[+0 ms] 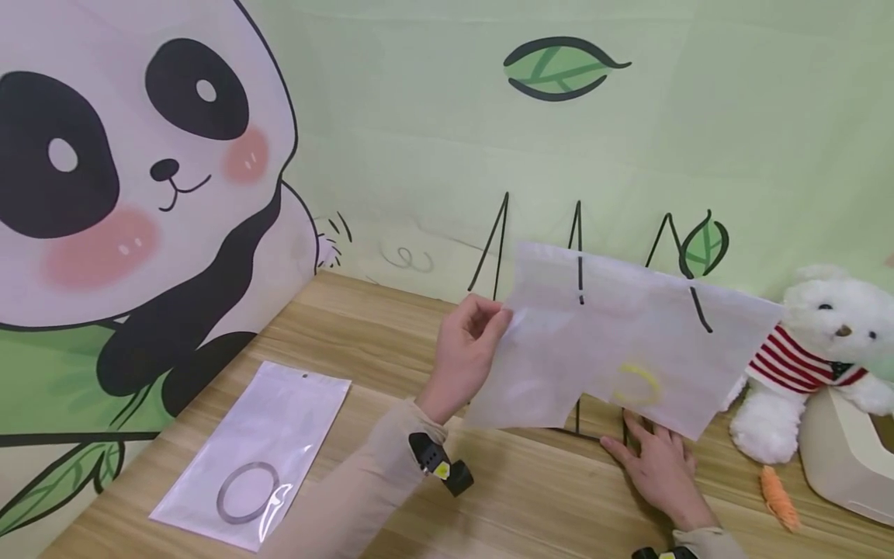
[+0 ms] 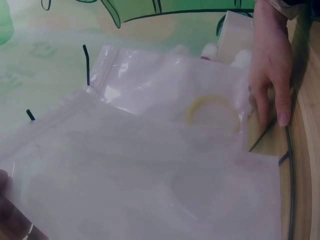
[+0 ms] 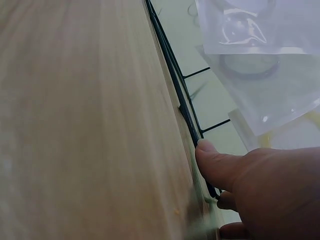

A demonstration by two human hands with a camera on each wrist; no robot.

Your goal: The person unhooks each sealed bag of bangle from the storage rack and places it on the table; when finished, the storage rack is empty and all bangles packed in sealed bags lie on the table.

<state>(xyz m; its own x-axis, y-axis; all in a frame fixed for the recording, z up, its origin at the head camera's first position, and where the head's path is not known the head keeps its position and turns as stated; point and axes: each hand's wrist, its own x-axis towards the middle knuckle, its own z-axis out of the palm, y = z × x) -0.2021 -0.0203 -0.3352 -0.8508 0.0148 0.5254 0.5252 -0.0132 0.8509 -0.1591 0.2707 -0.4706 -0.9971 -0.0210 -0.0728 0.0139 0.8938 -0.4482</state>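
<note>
Tabletop (image 1: 377,334), bag (image 1: 534,353), left edge in left hand (image 1: 466,353)

Bags (image 1: 628,334) bar the middle; wood open in front

In front of the rack (image 1: 578,415), bare wood of the surface (image 1: 517,505) lets a hand pass between my left hand (image 1: 464,353) and my right hand (image 1: 660,466). More bare wood runs from the back left corner to my left hand; a flat bag (image 1: 258,427) interrupts it near the left edge. The wall (image 1: 405,116) closes off the back edge. Beyond my right hand I find it tight: the bear (image 1: 775,419), the box (image 1: 831,458) and the orange piece (image 1: 778,498) crowd that side.
</note>
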